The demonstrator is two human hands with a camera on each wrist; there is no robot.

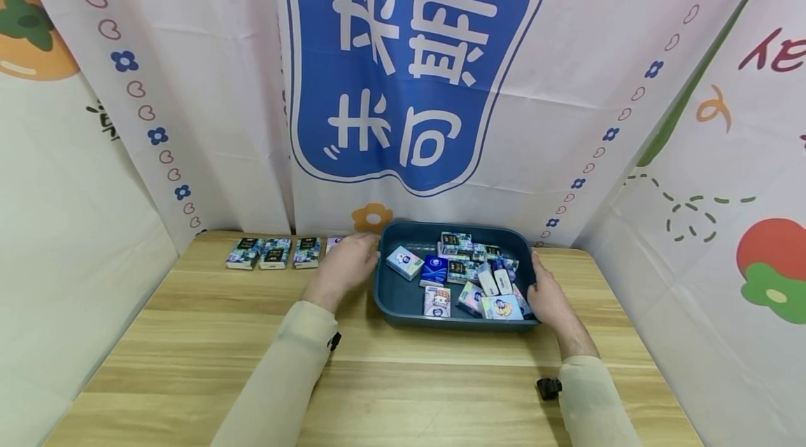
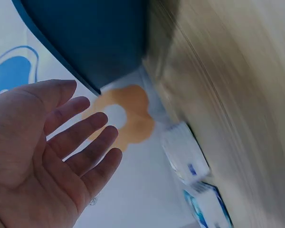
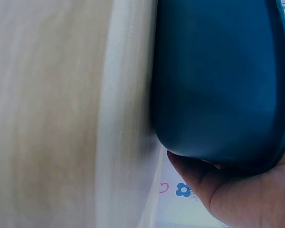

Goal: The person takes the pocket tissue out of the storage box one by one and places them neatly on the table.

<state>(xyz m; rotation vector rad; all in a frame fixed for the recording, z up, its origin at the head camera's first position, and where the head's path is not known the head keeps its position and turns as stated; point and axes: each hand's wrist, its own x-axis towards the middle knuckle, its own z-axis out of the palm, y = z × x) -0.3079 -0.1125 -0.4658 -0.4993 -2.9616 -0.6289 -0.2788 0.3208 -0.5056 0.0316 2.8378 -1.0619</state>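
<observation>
A dark blue-green tray stands on the table and holds several small printed packs that look like pocket tissues. My right hand grips the tray's right end, with a digit against the end wall and the rest partly hidden behind the rim. At the left end my left hand is beside the rim. Its palm and loosely spread fingers show in the left wrist view, with nothing between them.
Left of the tray, dark floral packs lie in a row at the table's back edge, and a pale purple pack is partly hidden by my left hand. A printed curtain hangs right behind the wooden table.
</observation>
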